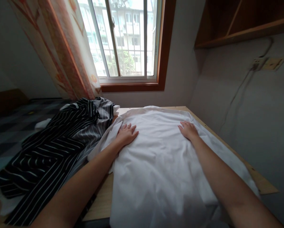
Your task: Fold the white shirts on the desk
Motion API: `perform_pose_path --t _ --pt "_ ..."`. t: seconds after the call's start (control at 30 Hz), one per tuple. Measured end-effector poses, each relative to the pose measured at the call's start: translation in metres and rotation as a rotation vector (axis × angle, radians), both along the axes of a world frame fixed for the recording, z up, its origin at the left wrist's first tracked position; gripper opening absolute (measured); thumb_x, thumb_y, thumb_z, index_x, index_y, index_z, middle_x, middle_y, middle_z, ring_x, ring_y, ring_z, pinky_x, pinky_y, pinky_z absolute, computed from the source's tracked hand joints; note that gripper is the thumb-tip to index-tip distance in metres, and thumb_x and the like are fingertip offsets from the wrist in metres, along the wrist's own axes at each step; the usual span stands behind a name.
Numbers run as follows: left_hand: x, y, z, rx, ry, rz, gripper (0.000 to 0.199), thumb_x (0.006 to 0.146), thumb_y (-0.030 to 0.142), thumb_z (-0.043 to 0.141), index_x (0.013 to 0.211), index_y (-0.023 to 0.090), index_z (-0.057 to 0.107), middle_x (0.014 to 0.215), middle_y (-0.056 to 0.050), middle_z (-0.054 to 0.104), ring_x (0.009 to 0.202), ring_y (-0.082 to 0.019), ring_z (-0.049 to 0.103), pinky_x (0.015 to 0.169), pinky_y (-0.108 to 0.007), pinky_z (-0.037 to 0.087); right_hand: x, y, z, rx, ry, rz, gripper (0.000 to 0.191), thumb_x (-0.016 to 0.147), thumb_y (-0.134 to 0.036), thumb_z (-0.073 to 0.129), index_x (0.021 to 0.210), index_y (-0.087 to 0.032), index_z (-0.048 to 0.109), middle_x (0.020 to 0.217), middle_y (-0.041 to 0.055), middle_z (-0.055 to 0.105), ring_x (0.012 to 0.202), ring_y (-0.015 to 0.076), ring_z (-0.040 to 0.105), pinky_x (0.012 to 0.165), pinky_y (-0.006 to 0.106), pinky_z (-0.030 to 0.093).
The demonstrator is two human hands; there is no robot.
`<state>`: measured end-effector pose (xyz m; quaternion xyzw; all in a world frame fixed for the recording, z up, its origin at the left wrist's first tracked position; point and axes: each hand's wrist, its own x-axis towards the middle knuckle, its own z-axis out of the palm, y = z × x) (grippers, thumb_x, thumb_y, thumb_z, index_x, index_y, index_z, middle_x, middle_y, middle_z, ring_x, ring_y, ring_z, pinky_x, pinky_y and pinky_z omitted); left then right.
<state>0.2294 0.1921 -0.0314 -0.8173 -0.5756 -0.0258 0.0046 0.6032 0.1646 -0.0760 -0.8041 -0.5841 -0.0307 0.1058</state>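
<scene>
A white garment (159, 152), probably a shirt, lies spread over a wooden table and hangs over its near edge. Soft wrinkles run across its middle. My left hand (127, 134) rests on the cloth's left side, palm down with the fingers spread. On the right side, my right hand (188, 129) lies flat on the same cloth, fingers stretched out. Neither hand grips the fabric. Which end of the garment faces the window cannot be made out.
Left of the white cloth lies a heap of black and grey striped clothing (61, 142). Beyond it is a bed with a checked cover (4, 133). The bare wooden table edge (262, 180) shows at right. A window, curtain (68, 47), wall shelf (251, 34) and plugged-in cord (237, 91) surround the table.
</scene>
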Motion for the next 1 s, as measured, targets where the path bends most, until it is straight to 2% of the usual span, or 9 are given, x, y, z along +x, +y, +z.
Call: perform_pose_path --t 0.2,0.3,0.37,0.43,0.5,0.63,0.77,0.87,1.0 --pt "-0.002 0.004 -0.002 0.014 -0.024 -0.019 0.061 0.095 0.056 0.032 0.147 0.026 0.044 0.157 -0.009 0.036 0.144 -0.034 0.029 0.116 -0.048 0.024 0.003 -0.001 0.001 0.066 -0.009 0.015 0.043 0.097 -0.023 0.039 0.134 -0.015 0.06 0.142 0.0126 0.055 0.133 0.0221 0.046 0.113 0.032 0.029" --pt "-0.002 0.006 -0.003 0.022 -0.024 -0.027 0.06 0.095 0.055 0.032 0.147 0.026 0.044 0.157 -0.009 0.036 0.144 -0.034 0.03 0.116 -0.049 0.025 0.0 -0.003 0.013 0.069 0.022 0.014 0.042 0.095 -0.016 0.04 0.13 -0.013 0.063 0.138 0.0137 0.057 0.128 0.0204 0.05 0.109 0.028 0.033" --pt "-0.002 0.007 -0.003 0.021 -0.021 -0.024 0.06 0.095 0.055 0.032 0.147 0.026 0.044 0.157 -0.009 0.036 0.144 -0.034 0.029 0.116 -0.05 0.025 -0.013 -0.008 0.026 0.058 0.057 0.0 0.039 0.094 -0.019 0.044 0.127 -0.017 0.065 0.14 0.0128 0.055 0.13 0.0229 0.049 0.109 0.033 0.035" --pt "-0.002 0.006 -0.003 0.023 -0.017 -0.022 0.06 0.096 0.055 0.032 0.147 0.026 0.043 0.157 -0.008 0.036 0.144 -0.034 0.029 0.116 -0.05 0.024 -0.04 -0.016 0.042 0.041 0.106 0.045 0.037 0.094 -0.024 0.048 0.126 -0.022 0.065 0.144 0.0101 0.052 0.133 0.0259 0.046 0.109 0.041 0.035" --pt "-0.001 0.004 -0.003 0.035 -0.015 -0.022 0.06 0.095 0.054 0.033 0.146 0.025 0.044 0.156 -0.009 0.037 0.144 -0.034 0.03 0.116 -0.049 0.025 -0.079 -0.03 0.054 -0.004 0.167 0.242 0.039 0.096 -0.032 0.047 0.132 -0.024 0.061 0.144 0.0088 0.052 0.133 0.0258 0.045 0.11 0.045 0.034" --pt "0.005 -0.006 0.001 0.145 0.014 -0.047 0.049 0.098 0.041 0.032 0.133 0.02 0.059 0.143 -0.012 0.053 0.134 -0.031 0.043 0.114 -0.047 0.027 -0.158 -0.07 0.054 -0.188 0.204 0.517 0.061 0.094 -0.061 0.043 0.148 -0.031 0.042 0.158 0.0102 0.032 0.145 0.0345 0.025 0.11 0.066 0.022" --pt "0.009 -0.018 0.027 0.29 0.033 -0.088 0.041 0.092 0.021 0.039 0.124 0.017 0.065 0.142 -0.014 0.053 0.137 -0.031 0.039 0.117 -0.045 0.019 -0.187 -0.095 0.038 -0.158 0.158 0.525 0.063 0.097 -0.062 0.032 0.152 -0.031 0.035 0.162 0.0098 0.021 0.149 0.036 0.012 0.111 0.07 0.008" --pt "-0.002 -0.034 0.061 0.318 0.075 -0.04 0.044 0.09 0.022 0.044 0.131 0.017 0.059 0.136 -0.015 0.058 0.128 -0.032 0.047 0.106 -0.044 0.033 -0.18 -0.095 0.031 -0.092 0.146 0.524 0.056 0.1 -0.055 0.031 0.15 -0.031 0.039 0.161 0.006 0.026 0.149 0.03 0.015 0.116 0.062 0.006" --pt "-0.036 -0.07 0.097 0.304 0.264 0.078 0.035 0.09 0.031 0.048 0.112 0.011 0.066 0.113 -0.02 0.067 0.107 -0.034 0.059 0.084 -0.042 0.044 -0.172 -0.09 0.03 -0.068 0.158 0.519 0.053 0.1 -0.052 0.035 0.148 -0.029 0.043 0.159 0.0045 0.031 0.148 0.0278 0.02 0.118 0.057 0.007"
